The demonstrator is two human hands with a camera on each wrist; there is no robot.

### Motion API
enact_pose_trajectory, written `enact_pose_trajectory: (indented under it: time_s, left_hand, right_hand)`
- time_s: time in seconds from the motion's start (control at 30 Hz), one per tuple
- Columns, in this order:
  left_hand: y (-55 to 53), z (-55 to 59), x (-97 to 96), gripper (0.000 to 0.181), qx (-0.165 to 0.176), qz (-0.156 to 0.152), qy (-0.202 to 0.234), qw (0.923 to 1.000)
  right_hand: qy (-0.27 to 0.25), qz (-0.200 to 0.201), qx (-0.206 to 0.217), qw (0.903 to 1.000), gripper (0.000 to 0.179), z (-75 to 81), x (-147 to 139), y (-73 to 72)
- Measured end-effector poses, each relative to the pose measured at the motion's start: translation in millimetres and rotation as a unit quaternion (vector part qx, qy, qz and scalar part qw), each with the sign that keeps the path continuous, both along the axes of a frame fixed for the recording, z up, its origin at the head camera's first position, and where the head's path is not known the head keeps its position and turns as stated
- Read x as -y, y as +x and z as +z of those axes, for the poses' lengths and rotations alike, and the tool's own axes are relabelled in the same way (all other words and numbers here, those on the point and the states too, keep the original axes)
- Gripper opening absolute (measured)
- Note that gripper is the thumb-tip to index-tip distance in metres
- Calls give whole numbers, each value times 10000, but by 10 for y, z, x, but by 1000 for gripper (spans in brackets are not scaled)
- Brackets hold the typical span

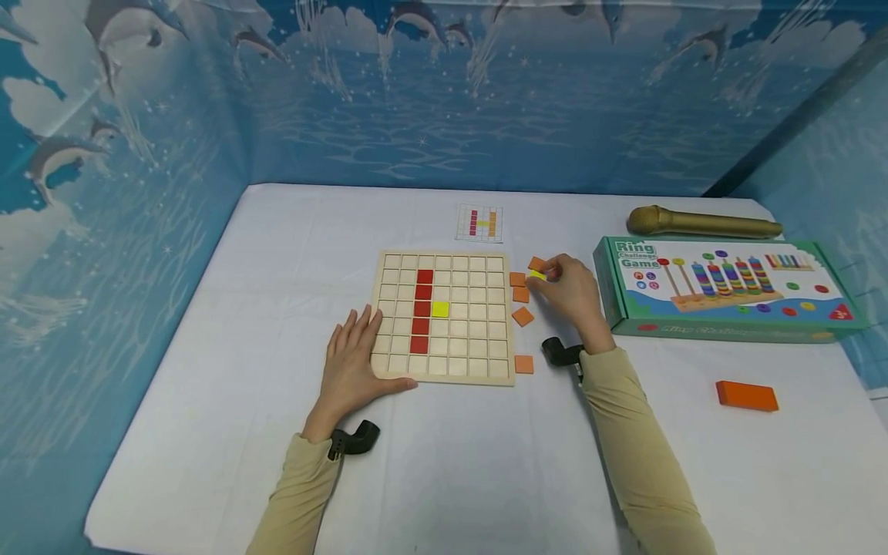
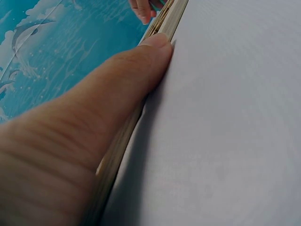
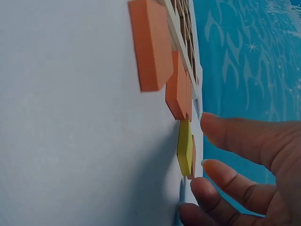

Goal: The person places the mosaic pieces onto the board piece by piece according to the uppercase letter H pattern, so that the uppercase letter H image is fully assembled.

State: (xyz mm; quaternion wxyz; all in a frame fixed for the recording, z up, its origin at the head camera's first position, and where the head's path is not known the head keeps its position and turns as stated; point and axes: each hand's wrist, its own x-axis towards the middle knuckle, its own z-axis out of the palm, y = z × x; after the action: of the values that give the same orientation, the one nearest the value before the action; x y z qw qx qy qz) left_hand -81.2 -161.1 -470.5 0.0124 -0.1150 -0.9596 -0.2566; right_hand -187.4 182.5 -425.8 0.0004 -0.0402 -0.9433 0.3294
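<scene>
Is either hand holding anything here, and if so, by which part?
Nothing is visibly held. The right hand is at the loose yellow tile, a gap showing between fingertips and tile in its wrist view; the left hand rests against the board.

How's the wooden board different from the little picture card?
The wooden board is bigger; the picture card is smaller. The card shows an orange column; the board has none. The left hand touches the board; no hand touches the card. Both show a red column with yellow beside it.
</scene>
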Motion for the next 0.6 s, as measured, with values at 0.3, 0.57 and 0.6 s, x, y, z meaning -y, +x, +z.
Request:
enact_pose_trajectory:
  time_s: [0.3,0.57,0.6]
  left_hand:
    - [5,6,0,119,-12,-2,-13,10000]
    - [-7,5,-7,119,3,21,-76,10000]
    - [-8,5,-10,119,-1,21,-82,10000]
  right_hand:
    - [91,-83,295,9995,33,-7,-19,-28]
    - [136,-39,390,9991,31,-14,-41,-43]
    - [137,-33,412,9990,31,-15,-44,-46]
